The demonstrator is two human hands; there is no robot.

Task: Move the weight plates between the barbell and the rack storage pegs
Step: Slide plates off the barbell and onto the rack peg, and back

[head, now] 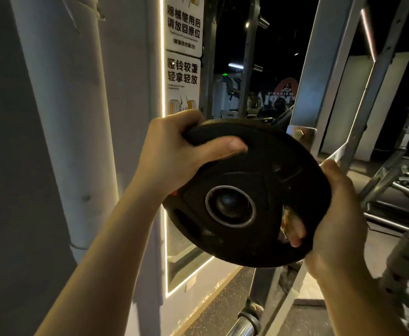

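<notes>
A black round weight plate [266, 190] with a metal-ringed centre hole fills the middle of the view, held up in the air and tilted. My left hand [174, 151] grips its upper left rim, thumb across the face. My right hand [334, 214] holds the lower right rim, with fingers through a grip slot. Through the hole I see a dark round end, possibly a peg, but I cannot tell. A chrome barbell sleeve end [243, 323] shows at the bottom edge.
Grey rack uprights [312, 69] rise to the right behind the plate. A white pillar [77, 117] and a mirror with lit edge and printed signs [184, 40] stand on the left. More metal frame parts [397, 190] lie on the right, above speckled floor.
</notes>
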